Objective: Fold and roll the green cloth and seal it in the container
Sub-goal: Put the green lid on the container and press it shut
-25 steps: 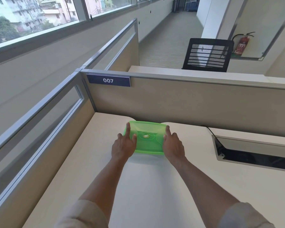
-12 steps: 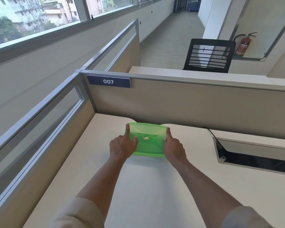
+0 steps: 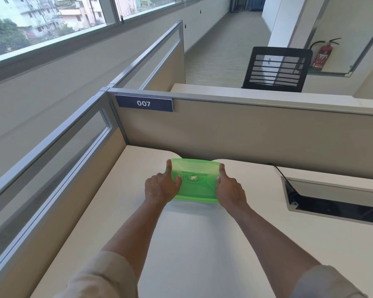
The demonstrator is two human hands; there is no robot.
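Observation:
A translucent green container (image 3: 195, 179) with its lid on rests on the white desk (image 3: 198, 244), close to the back partition. A small round emblem marks the lid's middle. My left hand (image 3: 160, 187) grips the container's left side, thumb pressed on the lid's left edge. My right hand (image 3: 229, 190) grips the right side, thumb on the right edge of the lid. The green cloth is not visible; I cannot tell what lies inside the container.
A beige partition (image 3: 246, 134) with a "007" plate (image 3: 143, 103) stands right behind the container. A second partition (image 3: 58, 168) runs along the desk's left. An open cable tray (image 3: 336, 201) is sunk into the desk at right. A black chair (image 3: 277, 68) stands beyond.
Both hands and the container have slid slightly away from me toward the back partition. The grip on both sides stays the same.

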